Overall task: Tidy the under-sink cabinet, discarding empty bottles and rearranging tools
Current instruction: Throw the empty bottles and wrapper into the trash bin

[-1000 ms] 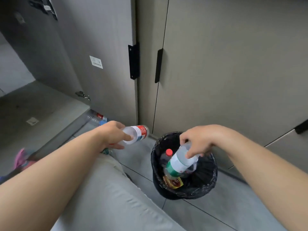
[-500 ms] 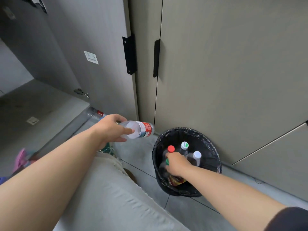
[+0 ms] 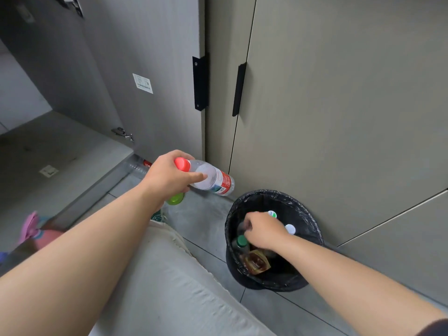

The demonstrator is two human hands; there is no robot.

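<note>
Binning empties: the left hand (image 3: 169, 178) grips a red-capped bottle (image 3: 214, 178), while the right hand (image 3: 261, 230) curls inside the bin (image 3: 312, 221), its grasp unclear. Next, that bottle likely needs carrying over the rim and releasing.

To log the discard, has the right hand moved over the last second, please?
Yes. The right hand has gone from above the rim of the bin down inside it.

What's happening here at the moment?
A person is binning bottles. Their left hand holds a clear plastic bottle with red cap and label beside the round black-lined bin. Their right hand reaches inside the bin among capped bottles; whether it grips one is hidden.
</note>
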